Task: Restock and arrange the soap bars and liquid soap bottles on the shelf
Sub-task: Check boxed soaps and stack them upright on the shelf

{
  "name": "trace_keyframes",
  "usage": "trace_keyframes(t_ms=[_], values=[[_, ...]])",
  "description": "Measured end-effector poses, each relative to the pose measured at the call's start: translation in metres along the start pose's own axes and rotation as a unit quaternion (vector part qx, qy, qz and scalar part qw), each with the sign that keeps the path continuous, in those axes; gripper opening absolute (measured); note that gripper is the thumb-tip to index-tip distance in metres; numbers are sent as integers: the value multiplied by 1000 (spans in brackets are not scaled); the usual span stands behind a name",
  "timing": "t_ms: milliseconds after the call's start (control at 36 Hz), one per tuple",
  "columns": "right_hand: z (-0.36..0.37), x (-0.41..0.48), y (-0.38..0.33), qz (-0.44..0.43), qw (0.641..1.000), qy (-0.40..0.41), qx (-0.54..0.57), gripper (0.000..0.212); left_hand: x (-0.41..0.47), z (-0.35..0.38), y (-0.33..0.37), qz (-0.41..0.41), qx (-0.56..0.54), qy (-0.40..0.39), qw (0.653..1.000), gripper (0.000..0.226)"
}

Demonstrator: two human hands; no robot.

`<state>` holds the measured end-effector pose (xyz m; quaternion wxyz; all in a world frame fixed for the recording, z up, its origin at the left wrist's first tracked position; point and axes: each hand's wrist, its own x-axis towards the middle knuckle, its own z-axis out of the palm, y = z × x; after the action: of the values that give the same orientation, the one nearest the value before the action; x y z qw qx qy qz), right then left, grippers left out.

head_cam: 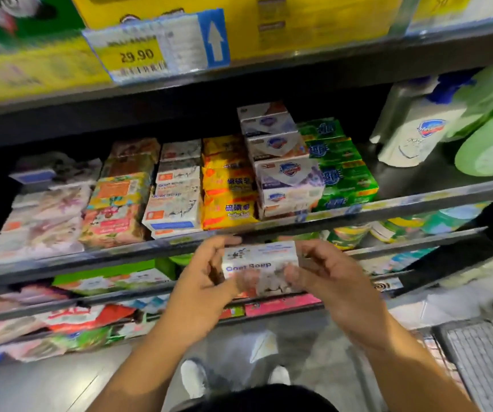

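Supermarket shelving filled my head view: dark metal tiers with grey front rails. On the middle shelf [90, 257] lay rows of flat, rectangular soap packs. These were glossy white Goat Soap boxes [177, 200], crinkled yellow wrappers [227, 188], a taller stack of white cartons [284, 171] and shiny green packs [340, 168].

Just in front of that rail, at centre, I saw one Goat Soap box [257, 263]. The left hand [206, 281] gripped its left end and the right hand [328, 278] its right end, fingers curled round the card. Blur hid the right fingertips.

From the held box, its matching row sat at eleven o'clock. A rounded white pump bottle [414, 135] and a pale green bottle [489, 150] lay at two o'clock. A yellow price tag [138, 56] hung at eleven, high up, and a metal mesh grid [483, 361] lay at four.
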<state>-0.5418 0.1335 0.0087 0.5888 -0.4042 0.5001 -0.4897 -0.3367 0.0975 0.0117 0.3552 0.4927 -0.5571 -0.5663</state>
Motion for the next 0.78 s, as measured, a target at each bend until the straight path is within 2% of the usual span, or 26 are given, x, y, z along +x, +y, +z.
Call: trace_keyframes(t_ms=[83, 167, 222, 278, 306, 389, 444, 500, 611, 778], values=[[15, 10, 0, -10, 999, 8, -48, 44, -5, -12, -1, 13, -31, 32, 999, 42], [27, 17, -2, -28, 998, 7, -58, 22, -12, -25, -3, 10, -57, 17, 998, 44], [32, 22, -4, -22, 998, -13, -55, 18, -18, -34, -7, 21, -66, 4, 998, 53], [36, 28, -2, 13, 997, -68, -16, 19, -24, -44, -10, 33, -39, 16, 999, 59], [37, 30, -2, 36, 993, -112, 24, 27, -28, -49, -10, 35, -22, 29, 999, 59], [44, 37, 0, 85, 968, -224, 78, 71, -37, -66, -8, 33, 12, 86, 996, 55], [55, 38, -2, 98, 959, -252, 81, 83, -42, -78, -6, 25, 22, 116, 993, 56], [70, 38, -5, 75, 969, -234, 41, 76, -47, -89, -5, 23, 22, 125, 992, 56], [98, 39, -14, -3, 984, -171, -56, 49, -49, -103, -1, 17, -30, 118, 992, 48], [129, 42, -26, -92, 974, -105, -177, 31, -46, -129, 18, 9, -59, 100, 993, 35]])
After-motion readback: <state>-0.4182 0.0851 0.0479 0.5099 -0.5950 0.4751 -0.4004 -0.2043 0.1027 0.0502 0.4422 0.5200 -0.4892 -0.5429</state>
